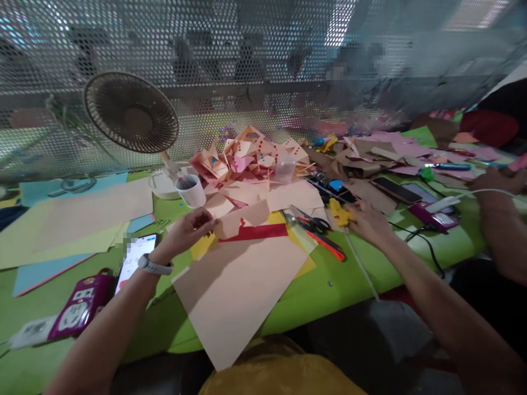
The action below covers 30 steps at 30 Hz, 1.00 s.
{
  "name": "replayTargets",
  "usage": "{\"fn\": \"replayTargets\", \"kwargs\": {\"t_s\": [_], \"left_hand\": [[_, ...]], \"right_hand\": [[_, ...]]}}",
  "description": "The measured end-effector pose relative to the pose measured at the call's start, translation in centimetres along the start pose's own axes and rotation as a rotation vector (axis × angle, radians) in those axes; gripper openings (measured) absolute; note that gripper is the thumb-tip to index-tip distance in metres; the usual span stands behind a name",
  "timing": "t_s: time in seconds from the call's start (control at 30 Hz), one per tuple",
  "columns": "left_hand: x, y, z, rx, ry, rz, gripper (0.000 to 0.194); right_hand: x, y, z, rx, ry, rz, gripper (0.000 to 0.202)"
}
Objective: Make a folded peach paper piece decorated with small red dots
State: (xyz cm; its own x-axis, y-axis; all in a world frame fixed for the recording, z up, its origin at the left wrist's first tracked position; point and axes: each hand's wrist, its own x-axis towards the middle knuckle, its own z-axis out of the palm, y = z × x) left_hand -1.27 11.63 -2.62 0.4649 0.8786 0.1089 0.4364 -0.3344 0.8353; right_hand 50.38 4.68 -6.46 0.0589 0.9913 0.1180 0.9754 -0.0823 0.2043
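My left hand (197, 227) pinches the left end of a folded peach paper piece (251, 215) that carries a small red mark. Beneath it, a red strip (267, 232) crosses the top of a large peach sheet (242, 285), which overhangs the table's front edge. Right of these, my right hand (368, 219) has its fingers closed on a yellow glue gun (340, 212) with a white cord; its fingertips are partly hidden. Between the hands lie black-handled scissors (316, 222) and an orange-red cutter knife (331, 247).
Behind stands a heap of cut peach papers (247, 159), beside a white cup (191, 191) and a fan (132, 112). Large sheets (78, 219), a lit phone (135, 255) and a purple power bank (80, 304) lie left. Another person's hand (498, 189) is at right, near a dark phone (396, 190).
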Motion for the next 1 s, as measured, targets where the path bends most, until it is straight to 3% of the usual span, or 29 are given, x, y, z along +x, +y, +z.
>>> {"fn": "replayTargets", "kwargs": {"t_s": [0.1, 0.3, 0.47, 0.63, 0.73, 0.83, 1.0], "left_hand": [[-1.2, 0.3, 0.9, -0.076, -0.064, -0.027, 0.034], [-2.6, 1.1, 2.2, -0.029, -0.169, -0.047, 0.033], [-3.7, 1.7, 3.1, 0.039, -0.228, -0.021, 0.034], [-4.2, 1.0, 4.0, 0.006, -0.26, -0.044, 0.035], [-4.2, 0.6, 4.0, 0.045, -0.288, -0.063, 0.037], [-4.2, 0.2, 4.1, 0.106, -0.238, -0.055, 0.037], [-4.2, -0.9, 4.6, -0.074, -0.243, -0.076, 0.039]], "right_hand": [[-0.4, 0.0, 0.2, -0.014, 0.064, 0.017, 0.044], [-1.2, -0.4, -1.1, 0.219, 0.435, 0.175, 0.037], [-0.4, -4.4, -3.8, 0.648, 0.485, 0.33, 0.031], [0.3, -11.6, -6.3, 1.407, 0.268, 0.142, 0.038], [0.4, -15.2, -7.7, 1.69, 0.075, 0.027, 0.04], [0.5, -17.5, -8.7, 1.798, -0.076, -0.067, 0.044], [0.4, -19.7, -9.0, 1.799, -0.132, -0.185, 0.042]]}}
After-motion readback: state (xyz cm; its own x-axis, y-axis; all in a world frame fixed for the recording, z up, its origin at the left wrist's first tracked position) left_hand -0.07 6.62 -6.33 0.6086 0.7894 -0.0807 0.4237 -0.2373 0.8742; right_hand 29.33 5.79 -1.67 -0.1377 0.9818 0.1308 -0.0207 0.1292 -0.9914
